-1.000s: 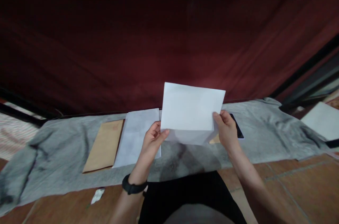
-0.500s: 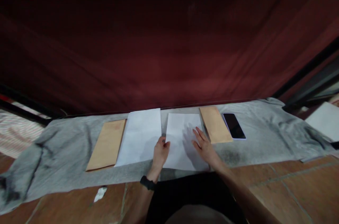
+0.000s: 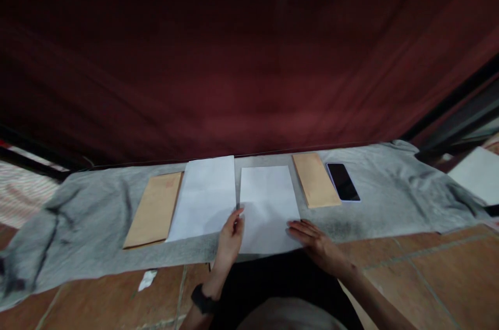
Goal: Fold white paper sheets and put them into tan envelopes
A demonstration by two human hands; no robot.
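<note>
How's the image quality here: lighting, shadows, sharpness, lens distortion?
Head view: dim overall, with the red backdrop falling nearly black toward the top; soft shadows on the white sheet near the hands, its print, if any, unreadable; slight softness throughout, no strong glare on the phone; wide-angle stretching toward the sides, where the striped cloth looks smeared.

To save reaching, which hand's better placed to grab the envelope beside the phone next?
Probably the right hand: it's at the right edge of the paper, nearer the envelope than the left hand.
</note>
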